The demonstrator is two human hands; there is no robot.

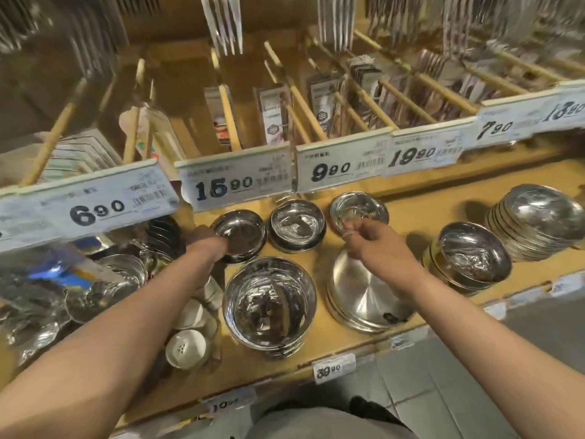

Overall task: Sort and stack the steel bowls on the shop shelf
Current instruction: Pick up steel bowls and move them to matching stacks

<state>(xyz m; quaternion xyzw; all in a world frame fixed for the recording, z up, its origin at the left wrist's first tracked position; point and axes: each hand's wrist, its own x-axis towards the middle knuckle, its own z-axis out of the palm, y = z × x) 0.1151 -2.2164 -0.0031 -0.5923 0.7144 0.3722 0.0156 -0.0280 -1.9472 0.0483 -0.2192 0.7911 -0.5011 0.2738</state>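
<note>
Here both hands reach to the shelf's back row: right hand (373, 240) pinches the near rim of the right small bowl (359, 210) just beyond its grip, left hand (210, 247) touches the left small bowl (239, 232), its grip state unclear.

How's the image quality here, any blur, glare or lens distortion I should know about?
Head view: warm yellowish light; strong fisheye bending of the shelf edge and price tags; hanging cutlery up top smeared by motion blur; bright reflections in the large bowl; left hand slightly blurred, right hand sharper.
</note>
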